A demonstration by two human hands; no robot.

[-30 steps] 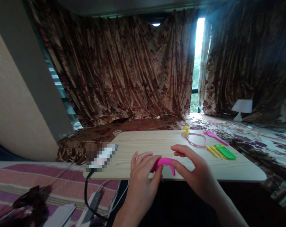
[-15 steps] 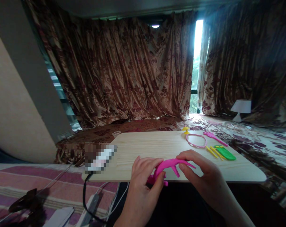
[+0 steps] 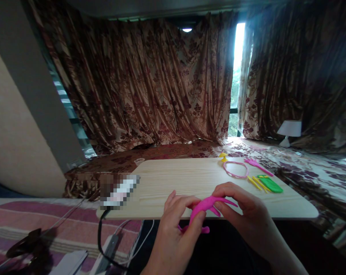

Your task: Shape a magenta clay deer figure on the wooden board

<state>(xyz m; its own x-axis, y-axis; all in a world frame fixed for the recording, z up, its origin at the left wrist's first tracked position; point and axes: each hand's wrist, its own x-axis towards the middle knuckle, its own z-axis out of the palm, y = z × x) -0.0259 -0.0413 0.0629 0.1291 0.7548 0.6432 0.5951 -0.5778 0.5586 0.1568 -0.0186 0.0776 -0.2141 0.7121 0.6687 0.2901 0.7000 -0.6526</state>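
A bright pink plastic toy piece (image 3: 206, 206) with thin prongs is held between both hands over the near edge of the light wooden table (image 3: 190, 177). My left hand (image 3: 175, 229) pinches its lower end with thumb and fingers. My right hand (image 3: 244, 212) grips its upper end from the right, fingers curled over it. Part of the piece is hidden behind my left thumb.
At the table's far right lie a pink ring (image 3: 235, 169), a pink pronged stick (image 3: 257, 165), yellow sticks (image 3: 257, 183), a green flat piece (image 3: 272, 184) and a small yellow piece (image 3: 223, 156). A blurred object (image 3: 118, 191) with a black cable (image 3: 101, 236) sits left. A white lamp (image 3: 289, 131) stands beyond.
Both hands drew the pink piece nearer to me and lower, off the table's front edge. The piece turned so that its prongs point right and down.
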